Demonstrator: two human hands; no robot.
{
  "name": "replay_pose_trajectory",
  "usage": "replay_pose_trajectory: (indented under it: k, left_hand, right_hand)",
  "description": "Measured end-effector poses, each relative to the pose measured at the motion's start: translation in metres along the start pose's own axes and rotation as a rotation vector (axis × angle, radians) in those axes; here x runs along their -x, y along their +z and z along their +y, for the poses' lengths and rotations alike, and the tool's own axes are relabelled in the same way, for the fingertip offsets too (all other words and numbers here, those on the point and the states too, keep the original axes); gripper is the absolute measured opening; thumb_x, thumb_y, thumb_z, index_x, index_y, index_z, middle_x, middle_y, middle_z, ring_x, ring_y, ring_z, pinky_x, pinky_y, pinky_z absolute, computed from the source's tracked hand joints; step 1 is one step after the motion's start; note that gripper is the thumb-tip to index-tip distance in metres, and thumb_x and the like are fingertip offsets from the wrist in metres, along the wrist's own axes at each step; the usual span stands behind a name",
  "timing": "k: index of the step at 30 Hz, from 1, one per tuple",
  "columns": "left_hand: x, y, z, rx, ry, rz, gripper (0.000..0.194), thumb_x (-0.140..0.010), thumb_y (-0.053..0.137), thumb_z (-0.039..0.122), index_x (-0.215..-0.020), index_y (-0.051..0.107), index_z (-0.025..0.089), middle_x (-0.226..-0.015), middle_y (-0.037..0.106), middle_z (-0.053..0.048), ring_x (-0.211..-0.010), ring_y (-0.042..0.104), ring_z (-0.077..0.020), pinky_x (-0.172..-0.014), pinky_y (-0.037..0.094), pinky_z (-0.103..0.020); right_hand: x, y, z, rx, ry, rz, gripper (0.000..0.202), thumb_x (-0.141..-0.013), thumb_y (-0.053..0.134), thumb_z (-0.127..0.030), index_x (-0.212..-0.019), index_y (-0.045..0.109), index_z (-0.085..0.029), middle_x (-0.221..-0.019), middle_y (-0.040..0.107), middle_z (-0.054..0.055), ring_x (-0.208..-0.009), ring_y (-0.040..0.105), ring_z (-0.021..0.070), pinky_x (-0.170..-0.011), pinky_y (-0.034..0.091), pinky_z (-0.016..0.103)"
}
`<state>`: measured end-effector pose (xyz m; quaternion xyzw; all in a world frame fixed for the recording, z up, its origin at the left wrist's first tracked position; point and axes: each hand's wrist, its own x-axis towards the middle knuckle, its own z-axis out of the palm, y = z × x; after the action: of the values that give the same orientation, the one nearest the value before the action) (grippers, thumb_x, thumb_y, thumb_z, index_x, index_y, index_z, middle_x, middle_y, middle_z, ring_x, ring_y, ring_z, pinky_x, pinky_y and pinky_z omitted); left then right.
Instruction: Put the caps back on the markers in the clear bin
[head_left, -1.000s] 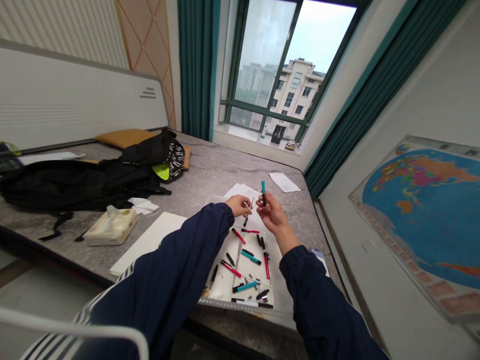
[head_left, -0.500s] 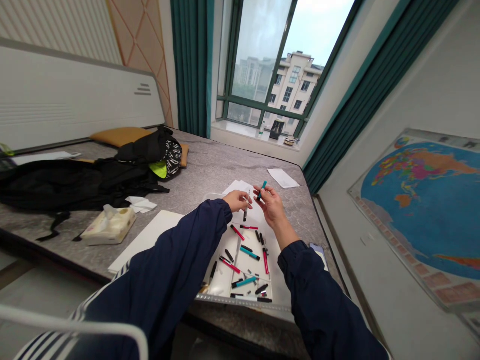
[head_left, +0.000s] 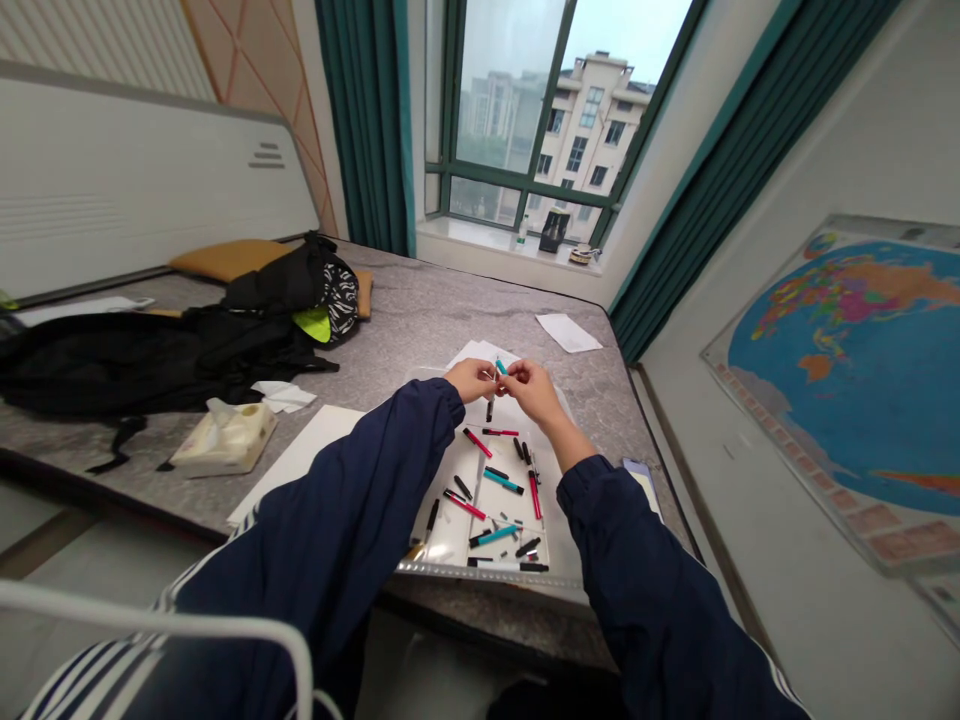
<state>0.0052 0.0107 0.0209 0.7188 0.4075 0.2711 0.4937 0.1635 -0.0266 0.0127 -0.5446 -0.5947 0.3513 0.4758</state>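
My left hand (head_left: 472,380) pinches a slim pen part with a dark lower end (head_left: 490,410), held upright over the white papers. Right beside it, my right hand (head_left: 531,390) has its fingers closed on a teal pen barrel (head_left: 501,367). The barrel meets the top of the pen part between both hands; whether one sits inside the other is hidden by the fingers. Below them, a clear-edged white tray (head_left: 450,540) holds red pens (head_left: 478,443), teal pens (head_left: 502,482), black caps (head_left: 463,487) and small grey bits.
White sheets (head_left: 480,350) lie beyond the tray, and a loose paper (head_left: 568,332) is at the far right. A tissue pack (head_left: 226,440), a crumpled tissue (head_left: 283,396) and a black backpack (head_left: 165,360) are on the left. A phone-like object (head_left: 643,485) lies by my right sleeve.
My right hand has moved left, bringing the teal barrel from apart to the top of the pen part in my left hand. The camera view has shifted slightly.
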Motion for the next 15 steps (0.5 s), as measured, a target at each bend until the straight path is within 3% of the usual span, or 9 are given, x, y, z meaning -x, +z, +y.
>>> replay_pose_trajectory:
  k: [4, 9, 13, 15]
  left_hand:
    - [-0.006, 0.001, -0.010, -0.024, 0.020, 0.024, 0.011, -0.071, 0.064, 0.008, -0.081, 0.063, 0.012, -0.071, 0.073, -0.005, -0.065, 0.069, -0.0130, -0.059, 0.051, -0.020]
    - [-0.010, 0.001, -0.017, 0.007, 0.043, 0.010, 0.015, -0.069, 0.066, 0.007, -0.083, 0.064, 0.011, -0.081, 0.076, -0.009, -0.069, 0.071, -0.0145, -0.062, 0.053, -0.022]
    - [-0.010, 0.000, -0.019, -0.003, 0.046, 0.005, 0.016, -0.069, 0.065, 0.008, -0.084, 0.064, 0.011, -0.084, 0.076, -0.010, -0.070, 0.071, -0.0149, -0.063, 0.054, -0.023]
    - [-0.011, 0.000, -0.020, -0.005, 0.050, 0.005, 0.014, -0.070, 0.067, 0.010, -0.084, 0.064, 0.011, -0.083, 0.076, -0.010, -0.071, 0.072, -0.0158, -0.065, 0.055, -0.024]
  right_hand:
    - [0.006, -0.006, 0.006, 0.226, 0.152, -0.167, 0.008, -0.072, 0.063, -0.020, -0.076, 0.057, -0.016, -0.070, 0.067, 0.003, -0.062, 0.063, 0.0123, -0.059, 0.048, 0.022]
    - [0.017, -0.006, 0.014, 0.533, 0.362, -0.607, 0.009, -0.068, 0.070, -0.018, -0.065, 0.062, -0.015, -0.055, 0.061, 0.002, -0.056, 0.060, 0.0139, -0.052, 0.045, 0.022]
    - [0.020, 0.006, 0.025, 0.761, 0.455, -0.737, 0.017, -0.058, 0.080, -0.018, -0.060, 0.063, -0.015, -0.049, 0.058, 0.001, -0.053, 0.059, 0.0158, -0.055, 0.049, 0.027]
    - [0.019, 0.010, 0.031, 0.835, 0.513, -0.759, 0.018, -0.060, 0.081, -0.022, -0.061, 0.065, -0.014, -0.050, 0.060, 0.003, -0.055, 0.062, 0.0182, -0.057, 0.051, 0.030]
